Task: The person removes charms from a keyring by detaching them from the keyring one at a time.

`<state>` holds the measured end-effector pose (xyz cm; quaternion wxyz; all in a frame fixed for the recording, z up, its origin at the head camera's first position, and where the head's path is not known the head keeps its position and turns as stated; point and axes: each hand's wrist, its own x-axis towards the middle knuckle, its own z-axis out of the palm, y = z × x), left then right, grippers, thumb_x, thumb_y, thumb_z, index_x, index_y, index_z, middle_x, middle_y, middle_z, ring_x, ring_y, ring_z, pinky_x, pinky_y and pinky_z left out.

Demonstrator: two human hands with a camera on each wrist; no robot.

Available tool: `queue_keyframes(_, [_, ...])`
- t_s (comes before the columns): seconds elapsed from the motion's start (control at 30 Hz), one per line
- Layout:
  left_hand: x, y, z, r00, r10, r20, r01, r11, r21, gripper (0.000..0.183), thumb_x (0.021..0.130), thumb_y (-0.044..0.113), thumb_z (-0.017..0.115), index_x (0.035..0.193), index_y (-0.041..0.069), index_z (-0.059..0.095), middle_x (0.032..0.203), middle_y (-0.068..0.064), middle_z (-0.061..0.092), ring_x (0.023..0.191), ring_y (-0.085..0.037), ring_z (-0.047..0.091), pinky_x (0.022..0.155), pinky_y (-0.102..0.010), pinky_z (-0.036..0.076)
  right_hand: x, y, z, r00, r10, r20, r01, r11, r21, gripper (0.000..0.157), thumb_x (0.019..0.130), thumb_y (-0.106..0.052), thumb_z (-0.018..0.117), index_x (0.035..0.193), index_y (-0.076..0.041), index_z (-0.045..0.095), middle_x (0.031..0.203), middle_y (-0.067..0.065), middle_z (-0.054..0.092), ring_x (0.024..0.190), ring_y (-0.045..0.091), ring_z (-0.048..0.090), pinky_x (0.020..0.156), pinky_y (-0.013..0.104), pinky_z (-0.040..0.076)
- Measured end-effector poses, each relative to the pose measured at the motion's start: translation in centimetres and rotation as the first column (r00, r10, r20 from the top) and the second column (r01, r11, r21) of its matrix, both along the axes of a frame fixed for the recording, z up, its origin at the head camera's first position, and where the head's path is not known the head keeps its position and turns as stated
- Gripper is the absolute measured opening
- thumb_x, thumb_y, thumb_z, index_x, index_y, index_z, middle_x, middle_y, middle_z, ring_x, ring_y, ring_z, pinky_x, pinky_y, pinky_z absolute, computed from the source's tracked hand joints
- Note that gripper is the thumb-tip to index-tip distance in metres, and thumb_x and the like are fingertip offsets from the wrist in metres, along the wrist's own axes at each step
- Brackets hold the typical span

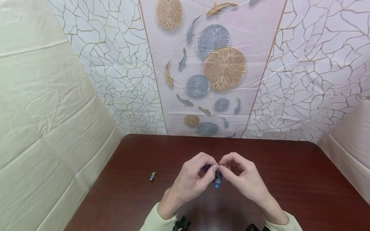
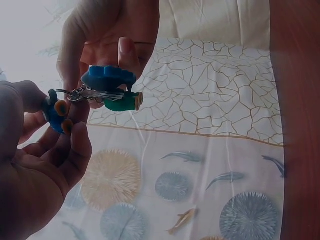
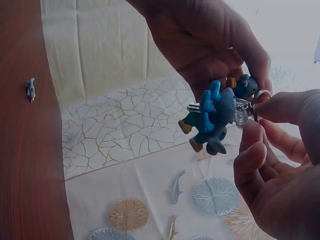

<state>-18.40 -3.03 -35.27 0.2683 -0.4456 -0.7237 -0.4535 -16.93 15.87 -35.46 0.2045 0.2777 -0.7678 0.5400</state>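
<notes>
My left hand (image 1: 192,176) and right hand (image 1: 245,176) meet above the table, thumbs and fingertips pinching a small metal key ring (image 3: 262,95) between them. From the ring hang small figurine charms (image 3: 220,112) in blue and grey with yellowish feet, on short metal links (image 3: 243,112). In the left wrist view one charm shows a green body (image 2: 121,103) beside a bright blue part (image 2: 108,76). Another blue charm (image 2: 56,116) with orange feet sits close against my left fingers. Fingertips partly hide the ring.
A small blue-grey figurine (image 1: 152,176) lies alone on the dark brown table (image 1: 138,154), left of my hands. Patterned cloth (image 1: 219,106) hangs behind the table, and cream fabric (image 1: 57,128) stands along the left side.
</notes>
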Motion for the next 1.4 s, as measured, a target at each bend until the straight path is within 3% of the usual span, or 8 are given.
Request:
queue_keyframes(0.53, [0.25,-0.05,0.31,0.999,-0.005,-0.053,0.006,1.000,0.009,0.004,0.096,0.009,0.059,0.096,0.011,0.062,0.094,0.002,0.062,0.077,-0.002,0.055,0.065,-0.007,0.048,0.12,0.27,0.14,0.999,-0.030,-0.029,0.031,0.998,0.059,0.025,0.084,0.004,0.071,0.090,-0.018,0.061,0.072,-0.009,0.056,0.063,0.004,0.053,0.049,0.021,0.043])
queue_keyframes(0.73, [0.44,0.00,0.40,0.997,-0.009,-0.075,0.009,1.000,-0.002,0.005,0.096,0.008,0.059,0.098,0.010,0.063,0.097,0.001,0.063,0.078,-0.002,0.055,0.066,-0.007,0.047,-0.12,0.49,-0.05,0.996,0.022,-0.090,-0.020,1.000,0.022,0.028,0.081,0.011,0.070,0.090,-0.014,0.061,0.079,-0.006,0.057,0.065,0.004,0.054,0.049,0.021,0.044])
queue_keyframes(1.03, [0.66,0.06,0.40,0.998,-0.042,-0.054,0.042,0.999,0.014,0.007,0.095,0.005,0.057,0.098,0.008,0.062,0.099,-0.001,0.064,0.075,-0.001,0.055,0.065,-0.005,0.047,-0.16,0.72,0.05,0.992,0.081,-0.097,-0.083,0.996,-0.017,0.030,0.081,0.015,0.068,0.091,-0.012,0.061,0.084,-0.003,0.058,0.066,0.005,0.054,0.050,0.022,0.044])
queue_keyframes(1.4, [0.55,-0.17,0.43,0.997,-0.071,0.020,0.071,0.997,0.043,0.004,0.097,0.008,0.055,0.095,0.009,0.059,0.089,0.001,0.061,0.071,0.000,0.052,0.060,-0.008,0.047,-0.45,0.33,-0.30,0.951,0.197,-0.237,-0.215,0.975,-0.056,0.028,0.075,0.024,0.066,0.091,0.000,0.060,0.085,0.004,0.056,0.065,0.007,0.052,0.049,0.019,0.042])
